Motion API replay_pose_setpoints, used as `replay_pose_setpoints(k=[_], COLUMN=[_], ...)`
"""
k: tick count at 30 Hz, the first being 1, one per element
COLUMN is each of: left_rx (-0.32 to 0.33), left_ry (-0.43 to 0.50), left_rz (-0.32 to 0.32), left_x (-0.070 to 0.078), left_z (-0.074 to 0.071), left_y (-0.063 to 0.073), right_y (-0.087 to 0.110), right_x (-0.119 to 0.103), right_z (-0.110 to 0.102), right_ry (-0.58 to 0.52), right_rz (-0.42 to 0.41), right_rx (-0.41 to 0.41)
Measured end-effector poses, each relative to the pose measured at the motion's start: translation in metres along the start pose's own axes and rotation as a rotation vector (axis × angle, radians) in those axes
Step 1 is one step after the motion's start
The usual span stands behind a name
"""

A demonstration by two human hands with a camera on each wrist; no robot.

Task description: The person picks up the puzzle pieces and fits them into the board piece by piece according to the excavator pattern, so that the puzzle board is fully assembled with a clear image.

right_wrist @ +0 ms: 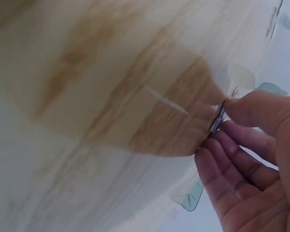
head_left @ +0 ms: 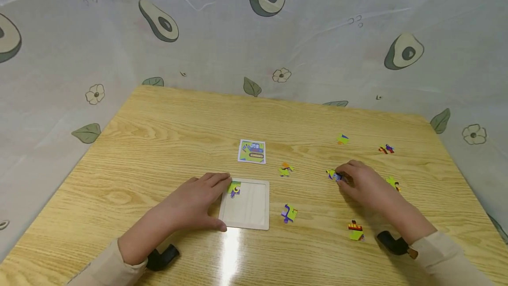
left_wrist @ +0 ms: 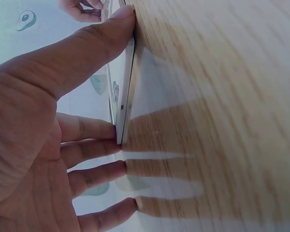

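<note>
My left hand [head_left: 190, 204] holds a square wooden puzzle tray [head_left: 267, 206] at its left side. Its thumb is at the near corner and its fingertips at the far corner; in the left wrist view the thumb [left_wrist: 101, 41] lies along the tray's edge [left_wrist: 127, 87]. One green puzzle piece [head_left: 234, 189] sits in the tray's far left corner. Over to the right, my right hand [head_left: 365, 186] pinches a green and blue puzzle piece [head_left: 333, 174] between thumb and fingers, low at the tabletop. Mostly the piece's thin edge [right_wrist: 217, 120] shows in the right wrist view.
Behind the tray lies a small picture card [head_left: 252, 151] with a vehicle. Loose pieces lie about the wooden table [head_left: 178, 118]: an orange-green one [head_left: 285, 170], a purple-green one [head_left: 289, 213], a red-striped one [head_left: 356, 231] and several more. An avocado-patterned sheet [head_left: 214, 39] borders the table.
</note>
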State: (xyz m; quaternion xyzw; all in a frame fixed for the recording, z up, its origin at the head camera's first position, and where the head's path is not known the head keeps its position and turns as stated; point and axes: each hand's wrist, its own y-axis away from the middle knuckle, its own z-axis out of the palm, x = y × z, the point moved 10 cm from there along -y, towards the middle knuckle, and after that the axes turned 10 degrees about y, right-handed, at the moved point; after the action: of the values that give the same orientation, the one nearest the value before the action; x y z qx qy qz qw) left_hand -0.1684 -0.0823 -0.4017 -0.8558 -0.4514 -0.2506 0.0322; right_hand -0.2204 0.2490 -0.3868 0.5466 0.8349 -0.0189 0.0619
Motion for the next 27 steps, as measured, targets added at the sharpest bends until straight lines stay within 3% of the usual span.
replay_pose_setpoints(k=[11,27], left_rx=[0.004,-0.003], left_ry=[-0.013,-0.01], left_rz=[-0.003,-0.01], left_x=[0.0,0.0], left_z=[-0.001,0.001], left_y=[0.0,0.001], right_y=[-0.004,-0.02], right_x=[-0.008,-0.104], right_z=[-0.009,-0.03], right_ry=[-0.07,0.035], right_rz=[-0.018,-0.244], right_rx=[0.012,0.12])
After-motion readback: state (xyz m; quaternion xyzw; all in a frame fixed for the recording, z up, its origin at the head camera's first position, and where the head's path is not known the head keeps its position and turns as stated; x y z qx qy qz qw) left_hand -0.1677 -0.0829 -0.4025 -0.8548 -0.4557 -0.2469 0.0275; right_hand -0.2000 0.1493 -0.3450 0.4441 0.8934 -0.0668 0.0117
